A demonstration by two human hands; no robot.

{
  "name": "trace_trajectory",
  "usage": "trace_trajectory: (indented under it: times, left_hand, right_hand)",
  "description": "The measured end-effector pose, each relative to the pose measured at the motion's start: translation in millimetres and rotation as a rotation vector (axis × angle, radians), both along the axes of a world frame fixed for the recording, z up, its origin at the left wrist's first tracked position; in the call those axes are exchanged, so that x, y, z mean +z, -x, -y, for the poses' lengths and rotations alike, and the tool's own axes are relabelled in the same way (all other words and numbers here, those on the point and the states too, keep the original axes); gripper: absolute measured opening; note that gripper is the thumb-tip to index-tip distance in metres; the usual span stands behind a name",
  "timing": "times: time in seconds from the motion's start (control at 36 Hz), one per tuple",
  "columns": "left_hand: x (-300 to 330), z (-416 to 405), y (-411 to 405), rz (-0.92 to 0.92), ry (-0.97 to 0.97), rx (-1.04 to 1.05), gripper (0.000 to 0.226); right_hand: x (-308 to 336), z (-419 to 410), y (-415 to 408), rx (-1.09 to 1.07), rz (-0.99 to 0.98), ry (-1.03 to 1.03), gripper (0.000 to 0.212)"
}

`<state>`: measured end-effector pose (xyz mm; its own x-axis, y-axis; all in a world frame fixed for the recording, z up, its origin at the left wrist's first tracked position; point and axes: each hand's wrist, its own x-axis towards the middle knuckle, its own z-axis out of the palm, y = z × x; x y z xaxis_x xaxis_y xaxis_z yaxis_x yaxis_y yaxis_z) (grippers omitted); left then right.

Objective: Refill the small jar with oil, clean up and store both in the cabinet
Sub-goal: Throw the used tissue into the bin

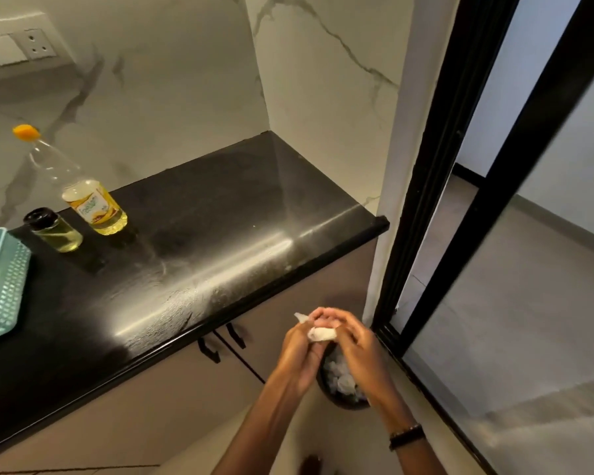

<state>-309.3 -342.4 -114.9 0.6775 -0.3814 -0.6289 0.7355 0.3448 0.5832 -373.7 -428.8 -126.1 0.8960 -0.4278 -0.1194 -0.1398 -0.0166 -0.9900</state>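
Nearest, low in the head view: left hand and right hand brought together, fingers curled and pressed around a crumpled white tissue, soft and wadded, one corner poking out toward the upper left; dark band on the right wrist. Directly beneath the hands, on the floor: round dark bin holding pale crumpled scraps. Beyond, closed beige cabinet doors with black bar handles, under a glossy black tabletop, smeared and streaked with reflected light. At the left edge, pale-blue perforated plastic basket. Farther back on the tabletop, just beside each other but apart: small jar, clear, cylindrical, black-capped, filled with yellowish oil, standing upright with long axis vertical; and oil bottle, clear plastic, tall and tapered, orange cap on top, yellow label, oil only in the lower part, likewise upright. Behind, white marble-veined wall with a socket plate; at right, black-framed sliding glass door.
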Motion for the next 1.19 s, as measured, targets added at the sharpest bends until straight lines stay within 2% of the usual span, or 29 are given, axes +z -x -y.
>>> trace_trajectory:
  times: [0.06, 0.14, 0.19, 0.31, 0.39, 0.44, 0.53, 0.64, 0.69, 0.78, 0.92, 0.97, 1.06, 1.11, 1.19]
  left_hand:
    - [-2.8, 13.0, -6.9, -0.002, -0.015, -0.037, 0.031]
    - [0.3, 22.4, -8.0, 0.072, -0.042, -0.167, 0.045]
    - [-10.4, 33.5, -8.1, 0.059, -0.059, -0.200, 0.045]
    - [-31.9, 44.1, -17.4, -0.189, 0.057, -0.049, 0.035]
    - [-54.4, 51.2, -30.2, -0.221, -0.046, 0.014, 0.037]
    - [-67.9, 54.3, -33.9, -0.225, -0.058, 0.028, 0.039]
    - [-87.3, 57.0, -30.1, -0.236, -0.035, -0.019, 0.044]
    - [-100.1, 59.1, -18.9, -0.200, 0.057, -0.086, 0.037]
    - [-110.1, 58.4, -17.3, -0.152, 0.028, -0.145, 0.038]
    - [-126.3, 57.1, -23.8, -0.008, -0.139, -0.279, 0.038]
    - [-143.3, 61.7, -39.3, 0.211, -0.462, -0.389, 0.027]
    - [-146.4, 64.9, -45.3, 0.288, -0.564, -0.379, 0.022]
    - [-163.9, 67.9, -54.8, 0.393, -0.685, -0.418, 0.015]
    - [-163.8, 70.4, -59.2, 0.456, -0.761, -0.458, 0.008]
    - [-162.0, 73.4, -66.0, 0.610, -0.838, -0.629, 0.010]
  right_hand:
    - [-14.2, 8.1, -7.6, -0.055, -0.030, -0.092, 0.034]
    - [-13.7, 5.2, -18.0, -0.018, -0.061, -0.199, 0.044]
    - [-23.4, 5.0, -25.6, -0.009, -0.090, -0.287, 0.048]
    - [-36.4, 7.7, -25.7, 0.024, -0.116, -0.375, 0.046]
    - [-55.4, 10.6, -22.1, 0.151, -0.146, -0.274, 0.050]
    - [-65.8, 13.4, -21.8, 0.186, -0.109, -0.088, 0.053]
    - [-81.1, 23.8, -22.6, 0.041, -0.064, 0.004, 0.048]
    - [-97.5, 40.6, -30.6, -0.151, -0.111, 0.035, 0.027]
    - [-105.0, 49.5, -39.1, -0.230, -0.168, 0.036, 0.019]
    - [-119.2, 62.6, -49.4, -0.267, -0.262, 0.105, 0.015]
    - [-142.2, 78.4, -55.0, -0.153, -0.373, 0.333, 0.027]
    - [-146.8, 81.3, -55.6, -0.047, -0.388, 0.306, 0.022]
    - [-151.3, 83.9, -54.9, 0.048, -0.428, 0.130, 0.014]
    - [-153.3, 86.2, -53.6, 0.077, -0.451, 0.019, 0.019]
    - [-156.9, 92.4, -54.3, 0.077, -0.459, 0.107, 0.029]
